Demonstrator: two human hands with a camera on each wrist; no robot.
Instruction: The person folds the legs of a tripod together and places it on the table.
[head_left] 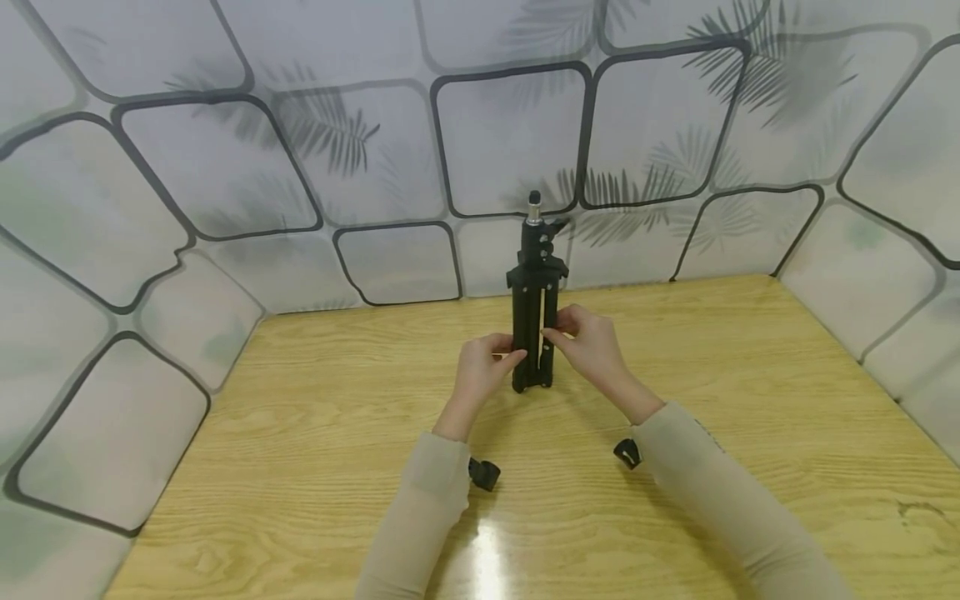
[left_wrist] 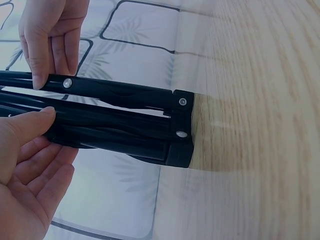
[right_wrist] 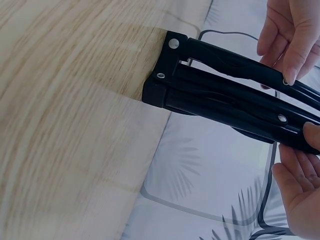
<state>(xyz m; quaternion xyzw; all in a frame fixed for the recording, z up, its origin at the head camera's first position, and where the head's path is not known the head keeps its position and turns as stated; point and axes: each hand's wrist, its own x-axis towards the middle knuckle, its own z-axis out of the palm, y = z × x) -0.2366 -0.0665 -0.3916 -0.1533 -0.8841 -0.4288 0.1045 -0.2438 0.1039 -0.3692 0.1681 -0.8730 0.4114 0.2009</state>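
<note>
A folded black light stand (head_left: pixel 528 304) with a silver-and-black top stud stands upright on the wooden table, its legs gathered close together. My left hand (head_left: pixel 477 371) pinches the left leg between thumb and fingers, low down. On the other side my right hand (head_left: pixel 592 346) pinches the right leg, slightly higher. In the left wrist view, the stand's lower end (left_wrist: pixel 181 132) with its rivets meets the tabletop. The right wrist view shows the same leg joints (right_wrist: pixel 165 75), with a narrow gap between two legs. The far side of the stand is hidden.
The wood-grain table (head_left: pixel 337 433) reaches back to a patterned cloth backdrop (head_left: pixel 390 267) close behind the stand. The cloth also rises along the left and right sides. A small black device (head_left: pixel 484 475) is at my left cuff, another (head_left: pixel 627 453) at my right.
</note>
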